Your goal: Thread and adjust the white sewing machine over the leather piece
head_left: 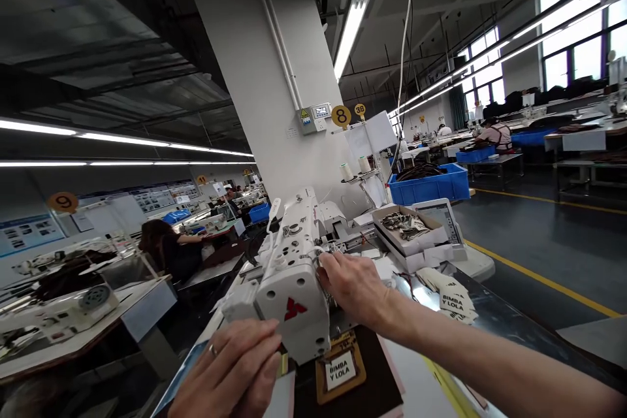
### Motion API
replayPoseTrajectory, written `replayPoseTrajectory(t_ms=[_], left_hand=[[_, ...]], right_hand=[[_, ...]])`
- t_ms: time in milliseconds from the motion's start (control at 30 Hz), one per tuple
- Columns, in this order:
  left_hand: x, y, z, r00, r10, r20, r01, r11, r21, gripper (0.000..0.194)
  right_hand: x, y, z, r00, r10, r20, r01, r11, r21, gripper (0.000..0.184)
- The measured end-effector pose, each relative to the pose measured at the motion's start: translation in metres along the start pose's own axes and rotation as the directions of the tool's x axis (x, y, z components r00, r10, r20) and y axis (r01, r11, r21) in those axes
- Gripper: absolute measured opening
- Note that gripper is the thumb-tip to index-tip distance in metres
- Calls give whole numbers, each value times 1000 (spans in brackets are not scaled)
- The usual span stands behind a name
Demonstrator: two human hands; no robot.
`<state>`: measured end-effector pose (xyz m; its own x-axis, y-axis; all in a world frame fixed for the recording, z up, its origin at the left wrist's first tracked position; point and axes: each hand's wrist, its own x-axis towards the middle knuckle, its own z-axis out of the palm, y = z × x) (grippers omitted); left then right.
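Your left hand (230, 369), ringed on one finger, lies at the near edge of the view, its fingers (268, 366) together and reaching to the lower corner of the white industrial sewing machine head (289, 290); you cannot tell from this view whether they grip the head or only touch it; your right hand (355, 290) lies against the far side of the head, by the needle area, with its fingertips hidden behind the casing, so any clamp there cannot be told.

Beneath and just near the head lies a dark brown leather panel (350, 372) bearing a tan stitched patch (340, 369) with a white BIMBA Y LOLA label (339, 370); it rests on the sewing table (494, 317), between your hands and slightly right of the head.

Right of your right forearm lies a pile of printed BIMBA Y LOLA pieces (453, 300); farther along stand a cardboard tray of small leather pieces (409, 228) and a tablet screen (441, 219); beyond the machine are two thread cones (355, 167) and a blue plastic crate (428, 184) holding dark strips; far right, a co-worker in an apron (494, 138) works at a bench; far left, another seated co-worker (169, 248) faces a neighbouring machine.
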<state>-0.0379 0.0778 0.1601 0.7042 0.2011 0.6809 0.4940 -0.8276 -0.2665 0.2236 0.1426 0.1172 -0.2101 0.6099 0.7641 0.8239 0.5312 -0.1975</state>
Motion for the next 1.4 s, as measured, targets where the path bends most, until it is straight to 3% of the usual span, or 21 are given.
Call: replayPoseTrajectory(t_ms=[100,267,533,667,800,967,1200,1400], left_hand=[[-3,-3,-5,999,-48,-5,48,999,1,28],[-2,-11,-10,1000,-8,13,8,1000,11,25],[6,-24,-9,1000,2,-23,-2,1000,-7,27],[30,-24,-8,1000,7,-22,-6,999,38,26],[64,-22,-4,997,62,45,-65,995,81,22],[96,-16,15,976,172,132,-187,976,112,25],[97,6,53,981,117,155,-147,969,200,30],[96,4,55,968,138,208,-181,962,205,22]], right_hand=[[-1,0,5,1000,-22,2,22,999,-46,11],[4,7,6,1000,-19,7,19,1000,-11,20],[-3,22,-13,989,146,15,-143,933,331,11],[-17,23,-20,968,239,82,-246,815,525,13],[-24,21,-24,939,303,163,-330,665,670,13],[-32,16,-26,906,311,286,-404,443,800,11],[-43,4,-28,850,258,459,-501,129,856,6],[-47,5,-23,835,230,500,-521,38,853,7]])
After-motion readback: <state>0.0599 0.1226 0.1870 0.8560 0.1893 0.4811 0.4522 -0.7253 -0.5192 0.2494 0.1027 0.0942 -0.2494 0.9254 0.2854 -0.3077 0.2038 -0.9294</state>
